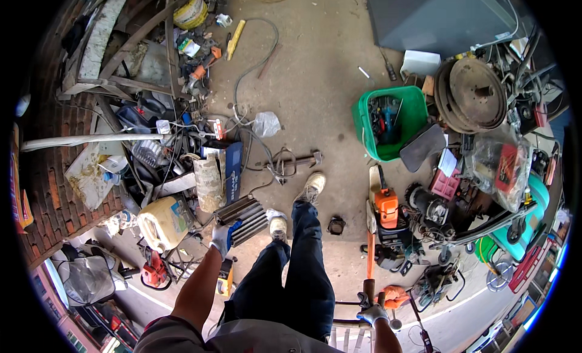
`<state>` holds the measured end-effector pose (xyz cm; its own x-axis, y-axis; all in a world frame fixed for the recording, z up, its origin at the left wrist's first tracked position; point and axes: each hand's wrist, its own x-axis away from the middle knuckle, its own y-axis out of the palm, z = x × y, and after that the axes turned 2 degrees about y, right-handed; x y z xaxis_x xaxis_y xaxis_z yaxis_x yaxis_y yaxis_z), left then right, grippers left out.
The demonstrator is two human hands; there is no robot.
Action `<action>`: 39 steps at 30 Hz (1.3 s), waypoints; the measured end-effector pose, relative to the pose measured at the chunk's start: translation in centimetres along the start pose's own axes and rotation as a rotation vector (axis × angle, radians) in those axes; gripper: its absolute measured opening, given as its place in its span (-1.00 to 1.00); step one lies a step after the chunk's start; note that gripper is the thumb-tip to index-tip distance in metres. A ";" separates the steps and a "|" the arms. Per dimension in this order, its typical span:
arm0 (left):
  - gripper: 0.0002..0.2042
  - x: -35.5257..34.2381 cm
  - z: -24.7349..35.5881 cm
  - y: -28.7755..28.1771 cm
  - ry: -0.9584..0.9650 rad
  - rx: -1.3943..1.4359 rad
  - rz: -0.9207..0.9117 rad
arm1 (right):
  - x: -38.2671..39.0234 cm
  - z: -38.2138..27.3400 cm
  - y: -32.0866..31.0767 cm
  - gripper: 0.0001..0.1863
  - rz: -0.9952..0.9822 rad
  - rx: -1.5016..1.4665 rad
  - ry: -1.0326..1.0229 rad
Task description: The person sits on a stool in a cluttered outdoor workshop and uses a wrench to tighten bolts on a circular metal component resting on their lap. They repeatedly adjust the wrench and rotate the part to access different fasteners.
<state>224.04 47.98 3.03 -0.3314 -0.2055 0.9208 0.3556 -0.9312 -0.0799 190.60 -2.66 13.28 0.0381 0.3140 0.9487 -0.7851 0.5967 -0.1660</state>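
Note:
My left hand (223,238), in a white and blue work glove, is closed on the near left edge of a grey ribbed metal panel (244,221). The panel tilts just off my left shoe, with long parallel ridges across it. Low on the right, my right hand (372,314), gloved alike, has its fingers bent around the lower end of a wooden handle (368,287). An orange strip (370,256) runs up in line with that handle; whether they are joined is unclear. Beside this hand are an orange cloth-like bundle (395,296) and a round metal end (396,324).
An orange chainsaw (386,208) and machine parts stand on the right, below a green bucket (362,119) of tools. Rusty wheel discs (476,95) lie farther off. To the left are a cream jerrycan (162,224), a blue box (233,171) and scrap. A cable (276,37) crosses the floor.

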 end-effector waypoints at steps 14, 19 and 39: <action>-0.57 -1.9 12.2 2.1 0.119 0.535 -0.233 | 5.8 -8.7 -29.9 -0.25 -0.165 -0.033 0.105; -0.53 -2.8 17.3 4.7 0.020 0.573 -0.216 | 6.3 -19.3 -42.3 -0.28 -0.046 -0.039 0.062; -0.52 -2.6 31.2 15.4 0.161 1.238 0.352 | 13.7 -76.4 -85.5 -0.28 0.321 0.700 -0.319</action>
<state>257.62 43.54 11.32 -0.1252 -0.4948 0.8599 0.9827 0.0577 0.1762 305.50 7.03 19.91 -0.3476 0.1039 0.9319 -0.9348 -0.1160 -0.3358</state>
